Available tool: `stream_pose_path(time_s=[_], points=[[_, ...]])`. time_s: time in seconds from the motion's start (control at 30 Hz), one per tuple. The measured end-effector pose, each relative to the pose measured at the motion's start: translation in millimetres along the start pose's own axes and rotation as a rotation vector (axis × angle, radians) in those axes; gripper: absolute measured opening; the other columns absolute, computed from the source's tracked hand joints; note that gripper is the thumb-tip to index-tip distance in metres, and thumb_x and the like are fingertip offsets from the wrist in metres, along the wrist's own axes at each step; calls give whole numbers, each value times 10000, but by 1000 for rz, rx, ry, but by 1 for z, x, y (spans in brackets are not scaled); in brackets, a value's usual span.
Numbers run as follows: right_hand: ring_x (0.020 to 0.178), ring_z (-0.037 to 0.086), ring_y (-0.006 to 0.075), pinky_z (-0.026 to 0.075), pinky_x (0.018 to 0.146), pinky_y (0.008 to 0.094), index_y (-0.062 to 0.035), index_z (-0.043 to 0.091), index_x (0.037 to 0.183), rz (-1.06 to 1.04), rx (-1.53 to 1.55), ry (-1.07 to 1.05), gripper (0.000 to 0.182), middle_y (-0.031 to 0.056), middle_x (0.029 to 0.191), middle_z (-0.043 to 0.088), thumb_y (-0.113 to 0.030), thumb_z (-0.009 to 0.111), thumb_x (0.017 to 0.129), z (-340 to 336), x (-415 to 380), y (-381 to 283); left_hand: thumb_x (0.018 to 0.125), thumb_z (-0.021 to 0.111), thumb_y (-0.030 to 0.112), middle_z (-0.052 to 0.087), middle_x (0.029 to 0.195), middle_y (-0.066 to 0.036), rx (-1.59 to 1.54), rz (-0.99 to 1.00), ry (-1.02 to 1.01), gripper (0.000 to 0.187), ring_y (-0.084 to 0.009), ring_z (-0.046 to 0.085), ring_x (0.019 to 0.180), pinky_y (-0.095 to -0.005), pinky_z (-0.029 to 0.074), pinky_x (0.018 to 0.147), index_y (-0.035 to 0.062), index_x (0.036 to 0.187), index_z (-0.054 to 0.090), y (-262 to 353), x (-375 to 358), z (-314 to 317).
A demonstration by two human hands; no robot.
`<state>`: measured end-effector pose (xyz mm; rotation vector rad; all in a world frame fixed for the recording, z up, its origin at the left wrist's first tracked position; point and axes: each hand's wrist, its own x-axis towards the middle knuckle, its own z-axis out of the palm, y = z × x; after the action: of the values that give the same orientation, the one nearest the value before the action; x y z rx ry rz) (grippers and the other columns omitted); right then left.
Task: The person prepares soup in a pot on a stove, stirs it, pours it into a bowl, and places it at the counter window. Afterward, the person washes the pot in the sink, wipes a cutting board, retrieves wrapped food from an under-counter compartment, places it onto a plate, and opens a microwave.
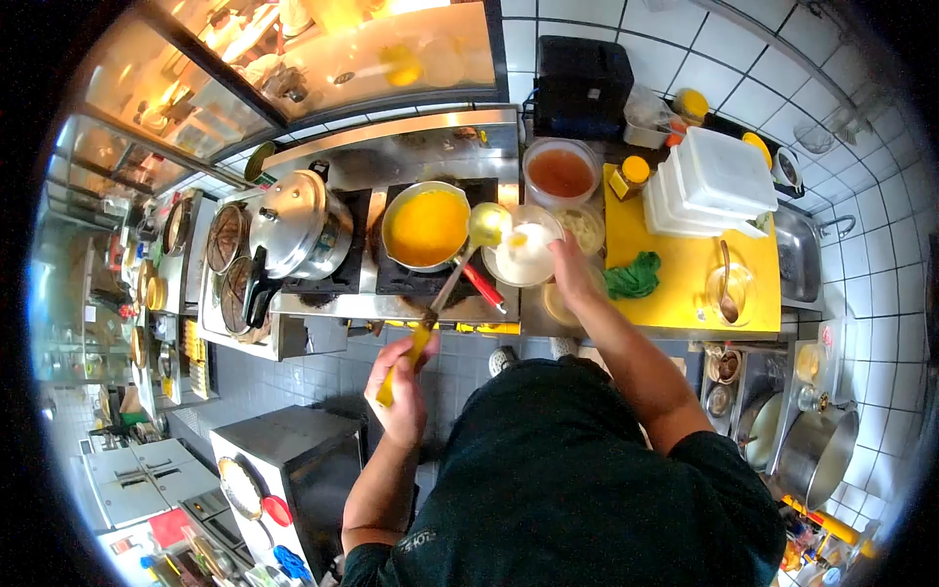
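My left hand (398, 389) is closed around the yellow handle of a ladle (450, 291). The ladle's head holds yellow liquid and overlaps the rim of a clear bowl (523, 272) with white contents and a yellow patch in them. My right hand (575, 274) grips that bowl by its right side, near the stove's right end. Just left of the ladle's head, a pan (389, 249) of orange-yellow liquid sits on a burner, its red handle (481, 286) pointing toward me. Beside my right hand lies a green cloth (636, 276) on a yellow board (685, 305).
A pressure cooker (293, 227) stands on the left burner. Behind the bowl is a tub of reddish-brown liquid (559, 172). Stacked white containers (724, 176), a yellow-lidded jar (634, 172) and a clear container with a spoon (732, 293) are on the board. A sink (800, 256) lies farther right.
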<state>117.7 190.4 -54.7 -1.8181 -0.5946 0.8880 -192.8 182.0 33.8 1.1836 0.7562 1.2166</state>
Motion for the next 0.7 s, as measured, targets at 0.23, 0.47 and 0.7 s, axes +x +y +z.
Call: stream_pose_path(time_s=[0.23,0.47,0.7], points=[[1047,627,370,499,890,433,-92,476,1382,28,123,54,525,217,1144,633,-376,437,941,-15,6,63,918,567,-33,693,1064,-190,781,283,-50,188,-323,690,994,-394,549,876,-34,1081,659,-31,41,-30],[1048,646,195,560,821,366,-117,470,1403,18,497,132,507,81,1225,618,-412,461,992,-80,-69,87,892,575,39,630,1070,-249,1281,486,-659,143,-434,655,917,-467,564,790,-2,1020,624,-95,103,-61],[1170,589,273,522,903,488,-109,440,1461,62,644,669,636,120,1330,568,-534,451,988,-213,-151,78,848,586,29,588,956,-216,1154,416,-760,126,-445,612,877,-500,526,717,33,974,588,-66,110,-40]])
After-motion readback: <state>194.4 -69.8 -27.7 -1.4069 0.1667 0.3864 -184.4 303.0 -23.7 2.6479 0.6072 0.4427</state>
